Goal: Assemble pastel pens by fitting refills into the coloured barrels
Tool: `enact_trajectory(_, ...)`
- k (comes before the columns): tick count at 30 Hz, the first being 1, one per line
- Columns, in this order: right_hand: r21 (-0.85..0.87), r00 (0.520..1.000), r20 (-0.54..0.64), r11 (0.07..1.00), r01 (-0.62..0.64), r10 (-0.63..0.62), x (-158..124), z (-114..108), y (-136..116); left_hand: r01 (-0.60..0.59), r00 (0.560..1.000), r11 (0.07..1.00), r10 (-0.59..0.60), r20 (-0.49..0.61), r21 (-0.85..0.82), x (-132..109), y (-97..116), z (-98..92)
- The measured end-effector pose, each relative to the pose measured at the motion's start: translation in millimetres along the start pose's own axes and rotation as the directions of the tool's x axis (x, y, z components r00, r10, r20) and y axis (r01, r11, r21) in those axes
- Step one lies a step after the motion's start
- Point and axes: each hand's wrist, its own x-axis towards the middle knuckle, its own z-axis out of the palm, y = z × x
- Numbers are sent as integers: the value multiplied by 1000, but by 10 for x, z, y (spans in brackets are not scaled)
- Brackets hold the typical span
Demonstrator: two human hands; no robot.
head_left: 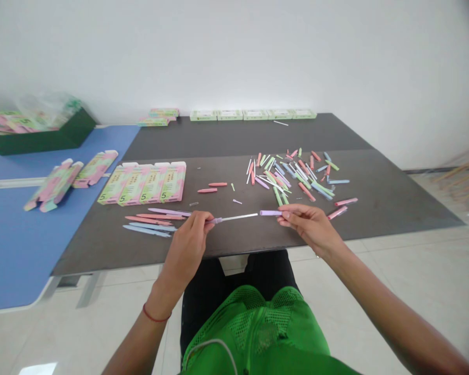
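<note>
My left hand (191, 237) pinches the purple end of a pen part with a thin white refill (240, 216) sticking out to the right. In my right hand (307, 224) is a purple pen barrel (270, 213), its open end facing the refill's tip across a small gap. Both pieces are held level above the table's near edge. Left of my left hand lie finished-looking purple, red and blue pens (148, 227). Beyond my right hand spreads a loose pile of coloured pen parts and white refills (293, 174).
Printed cartons (143, 183) lie in a row at the left of the dark table (219, 140). Green-white boxes (254, 115) line the back edge. Folded cartons (54, 185) and a dark green box (42, 139) rest on the blue table (15, 250).
</note>
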Motion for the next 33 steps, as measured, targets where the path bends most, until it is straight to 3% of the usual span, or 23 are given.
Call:
enact_trajectory(17,-41,998,60,999,15,-13,-48,95,10,-50,998,996,53,41,-69,51,187,-69)
enact_trajectory(23,-95,991,128,994,58,-46,-78,221,-22,-78,993,972,95,69,-220,109,334,-47)
enact_trajectory(28,-148,983,173,985,85,-58,-90,240,-104,8,1000,940,-14,-15,-341,133,379,-42)
enact_trajectory(33,-182,964,265,982,52,-2,-86,194,-124,105,992,902,-124,-19,-418,121,351,-13)
